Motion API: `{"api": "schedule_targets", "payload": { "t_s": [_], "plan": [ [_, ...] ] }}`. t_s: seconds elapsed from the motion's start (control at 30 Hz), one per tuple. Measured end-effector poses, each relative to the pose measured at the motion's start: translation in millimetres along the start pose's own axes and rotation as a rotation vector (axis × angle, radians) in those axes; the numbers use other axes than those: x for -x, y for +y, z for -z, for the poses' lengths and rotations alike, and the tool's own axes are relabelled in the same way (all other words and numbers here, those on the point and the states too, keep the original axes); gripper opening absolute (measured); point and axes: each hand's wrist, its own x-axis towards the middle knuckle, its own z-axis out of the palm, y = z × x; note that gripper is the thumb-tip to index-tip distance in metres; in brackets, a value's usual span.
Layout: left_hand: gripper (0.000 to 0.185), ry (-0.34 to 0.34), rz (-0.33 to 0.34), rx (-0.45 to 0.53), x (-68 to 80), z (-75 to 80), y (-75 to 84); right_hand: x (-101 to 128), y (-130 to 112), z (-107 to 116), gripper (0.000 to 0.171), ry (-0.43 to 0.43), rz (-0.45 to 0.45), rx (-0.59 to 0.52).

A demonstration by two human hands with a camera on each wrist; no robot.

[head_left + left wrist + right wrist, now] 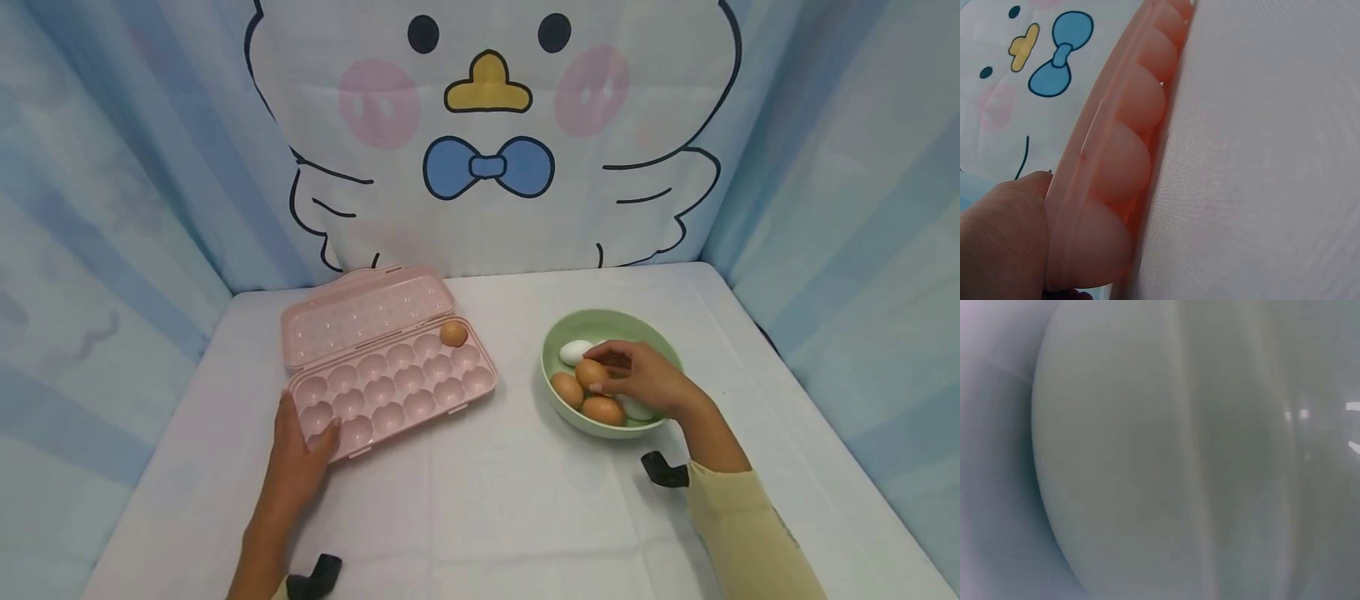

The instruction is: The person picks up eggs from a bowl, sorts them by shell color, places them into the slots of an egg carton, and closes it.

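The egg tray point(390, 387) is smooth pink moulded plastic, its base formed of rounded cups and its flat dimpled lid point(363, 312) hinged open toward the back; one brown egg point(453, 334) sits in the far right corner cup. The bowl point(645, 333) is pale green, round and glossy, and holds three matte brown eggs and two white ones, as far as can be seen. Both stand well apart on a table covered in white, finely woven cloth point(510, 483), enclosed by blue-and-white striped curtains point(112, 192) and a backdrop point(487, 142) printed with a cartoon chick wearing a blue bow tie. The left hand point(300, 458) grips the near left corner of the tray, thumb on the rim over a cup. The right hand point(645, 379) is inside the bowl, fingers curled and pinching the topmost brown egg point(588, 372), which lies among the others near the bowl's centre. The right wrist view shows only the bowl's green wall, blurred.
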Motion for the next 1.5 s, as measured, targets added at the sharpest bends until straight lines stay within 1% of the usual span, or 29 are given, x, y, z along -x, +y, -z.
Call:
{"api": "schedule_targets", "payload": {
  "t_s": [0.07, 0.2, 0.3, 0.43, 0.63, 0.73, 0.87, 0.97, 1.1, 1.2, 1.37, 1.5],
  "plan": [
    [0.1, -0.004, 0.0, 0.002, -0.1, 0.0, 0.0, 1, 1, 1, 0.051, 0.018, 0.022, -0.046],
    [0.101, -0.024, 0.014, -0.005, -0.3, -0.5, -0.2, 3, 6, 2, 0.054, 0.024, 0.074, -0.123],
    [0.101, -0.025, 0.015, -0.013, -0.4, 0.0, -0.1, 3, 7, 1, 0.053, 0.032, 0.105, -0.152],
    [0.1, -0.01, 0.011, -0.015, -0.3, 1.1, 0.6, 2, 7, 2, 0.052, 0.042, 0.122, -0.192],
    [0.101, -0.011, 0.016, -0.006, -0.7, 0.8, 1.0, 0, 6, 5, 0.05, 0.074, 0.165, -0.204],
    [0.101, -0.01, 0.014, -0.001, -1.2, 0.3, 0.6, 0, 6, 6, 0.057, 0.079, 0.168, -0.231],
    [0.101, -0.006, 0.007, 0.002, -0.9, 0.3, 0.6, 2, 4, 8, 0.064, 0.071, 0.138, -0.25],
    [0.1, -0.004, 0.001, 0.009, 0.0, 0.9, 1.6, 3, 4, 6, 0.06, 0.075, 0.135, -0.256],
    [0.1, 0.004, -0.002, 0.01, 1.9, 2.1, 1.3, 1, 3, 1, 0.05, 0.09, 0.176, -0.272],
    [0.1, 0.008, -0.003, 0.007, 2.8, 2.7, -0.2, -5, -3, -7, 0.052, 0.121, 0.18, -0.272],
    [0.1, 0.003, -0.004, 0.026, 2.2, 1.7, -0.4, -19, -23, -22, 0.058, 0.177, 0.163, -0.273],
    [0.1, -0.001, 0.007, 0.028, 1.6, -1.9, 0.5, -34, -39, -35, 0.055, 0.22, 0.146, -0.29]
  ]
}}
